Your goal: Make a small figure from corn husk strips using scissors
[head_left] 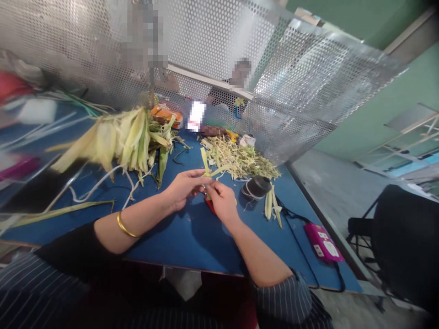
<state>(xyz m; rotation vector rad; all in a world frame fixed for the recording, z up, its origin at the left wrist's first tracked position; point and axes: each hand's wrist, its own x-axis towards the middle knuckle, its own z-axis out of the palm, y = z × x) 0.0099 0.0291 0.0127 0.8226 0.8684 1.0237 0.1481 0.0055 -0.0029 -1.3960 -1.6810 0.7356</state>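
Note:
Over the blue table, my left hand is closed, with its thumb and fingers pinching a pale green-yellow corn husk strip. The strip's ends stick up and to the right above the fingertips. Close against it, my right hand is curled around a red-handled tool. A bit of metal shows between the hands, but the tool's working end is mostly hidden, so its exact kind is unclear. Just right of my right hand stands a dark cone of thread. A heap of husk scraps lies beyond both hands.
A large bundle of corn husks lies left on the blue table. A bright phone stands at the back before a perforated metal screen. A magenta box with a black cable sits right. A black chair stands beyond.

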